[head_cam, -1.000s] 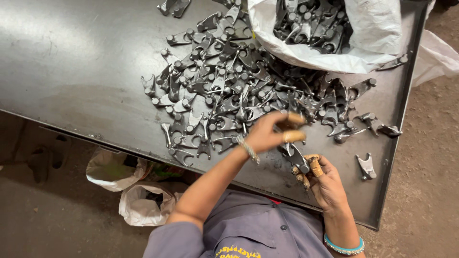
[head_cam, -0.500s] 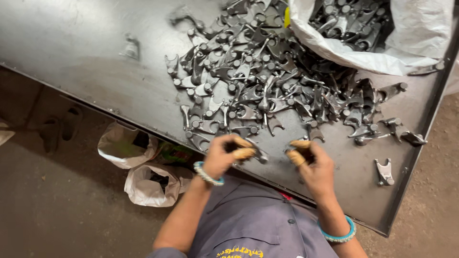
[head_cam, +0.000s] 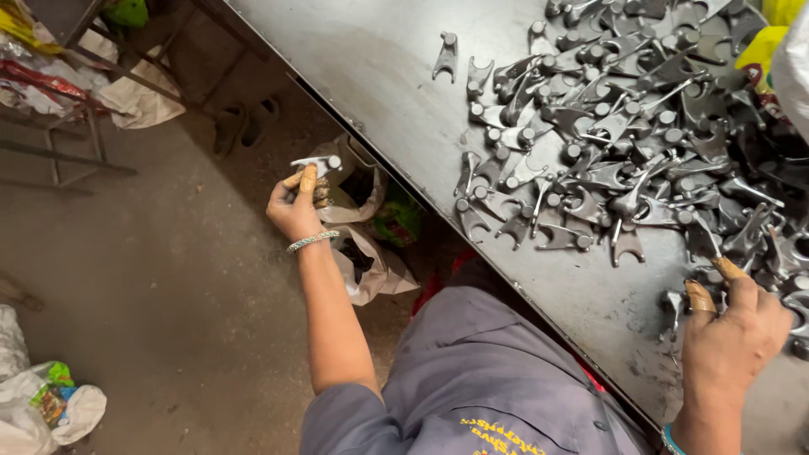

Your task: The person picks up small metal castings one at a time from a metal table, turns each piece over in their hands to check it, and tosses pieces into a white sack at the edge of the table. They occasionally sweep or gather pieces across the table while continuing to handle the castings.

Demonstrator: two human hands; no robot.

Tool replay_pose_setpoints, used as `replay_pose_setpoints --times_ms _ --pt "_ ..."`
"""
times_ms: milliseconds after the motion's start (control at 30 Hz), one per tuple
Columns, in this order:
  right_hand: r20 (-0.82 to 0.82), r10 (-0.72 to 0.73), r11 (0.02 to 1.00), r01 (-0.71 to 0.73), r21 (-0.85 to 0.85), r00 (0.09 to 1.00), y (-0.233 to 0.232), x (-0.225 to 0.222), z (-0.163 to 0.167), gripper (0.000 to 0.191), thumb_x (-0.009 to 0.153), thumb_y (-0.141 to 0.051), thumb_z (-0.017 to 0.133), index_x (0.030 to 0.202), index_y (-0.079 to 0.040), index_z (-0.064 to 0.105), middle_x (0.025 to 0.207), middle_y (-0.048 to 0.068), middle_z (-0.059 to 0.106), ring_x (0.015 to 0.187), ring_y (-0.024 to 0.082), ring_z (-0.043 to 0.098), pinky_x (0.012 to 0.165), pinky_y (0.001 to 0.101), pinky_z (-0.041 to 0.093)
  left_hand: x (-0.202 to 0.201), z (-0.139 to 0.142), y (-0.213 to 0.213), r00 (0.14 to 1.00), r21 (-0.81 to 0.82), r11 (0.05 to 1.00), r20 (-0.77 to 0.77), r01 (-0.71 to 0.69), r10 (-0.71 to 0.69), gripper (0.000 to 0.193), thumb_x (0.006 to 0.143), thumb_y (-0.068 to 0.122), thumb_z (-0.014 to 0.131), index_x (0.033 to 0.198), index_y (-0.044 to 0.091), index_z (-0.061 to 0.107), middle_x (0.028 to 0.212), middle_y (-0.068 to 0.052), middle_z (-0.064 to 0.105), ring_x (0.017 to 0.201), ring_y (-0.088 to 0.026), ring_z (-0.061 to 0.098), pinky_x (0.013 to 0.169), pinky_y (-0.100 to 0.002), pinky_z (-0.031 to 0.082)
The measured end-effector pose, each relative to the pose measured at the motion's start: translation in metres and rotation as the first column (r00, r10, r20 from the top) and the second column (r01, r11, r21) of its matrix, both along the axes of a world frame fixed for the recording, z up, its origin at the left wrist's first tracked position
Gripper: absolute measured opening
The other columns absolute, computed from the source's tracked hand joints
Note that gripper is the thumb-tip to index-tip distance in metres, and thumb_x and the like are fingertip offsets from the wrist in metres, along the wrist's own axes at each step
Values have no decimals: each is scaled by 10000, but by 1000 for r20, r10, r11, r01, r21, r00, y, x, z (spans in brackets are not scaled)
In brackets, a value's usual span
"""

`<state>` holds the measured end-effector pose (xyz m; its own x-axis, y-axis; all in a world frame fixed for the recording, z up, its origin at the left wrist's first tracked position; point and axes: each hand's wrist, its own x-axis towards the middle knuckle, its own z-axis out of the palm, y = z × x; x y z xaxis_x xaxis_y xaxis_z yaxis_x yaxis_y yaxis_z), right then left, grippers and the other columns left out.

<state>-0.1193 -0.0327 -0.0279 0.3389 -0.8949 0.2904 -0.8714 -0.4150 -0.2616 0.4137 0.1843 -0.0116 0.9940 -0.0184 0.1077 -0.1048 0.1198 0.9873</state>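
Your left hand point(head_cam: 297, 211) has its grip clenched on a grey metal fork part point(head_cam: 316, 163), held off the tabletop point(head_cam: 371, 59) edge above the bags point(head_cam: 364, 227). At four o'clock, your right hand point(head_cam: 735, 335) pinches parts from the pile point(head_cam: 624, 143).

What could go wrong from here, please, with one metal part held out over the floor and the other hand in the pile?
1. The left hand holds a forked metal part out past the table edge, above open bags; a loose grip could drop it onto the floor.
2. The right hand reaches into the heaped pile of metal parts; their edges could nick bare skin, or parts could slide off.
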Motion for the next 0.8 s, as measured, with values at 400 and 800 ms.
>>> replay_pose_setpoints --times_ms 400,800 --pt "-34 49 998 -51 -47 998 -11 14 -57 302 996 -94 747 1290 -111 677 1085 131 611 1028 322 550 951 416 462 0 -138 86 760 728 640 -266 -245 593 318 695 221 984 768 18 750 700 -113 726 552 -192 667 507 -337 529" --pt "159 31 999 -37 35 987 -19 -36 -55 181 854 -59 789 1028 -77 742 1069 90 691 983 332 587 862 423 495 -48 -155 66 589 430 831 -589 -352 554 230 868 143 787 1036 18 691 905 -133 699 637 -215 546 498 -353 430"
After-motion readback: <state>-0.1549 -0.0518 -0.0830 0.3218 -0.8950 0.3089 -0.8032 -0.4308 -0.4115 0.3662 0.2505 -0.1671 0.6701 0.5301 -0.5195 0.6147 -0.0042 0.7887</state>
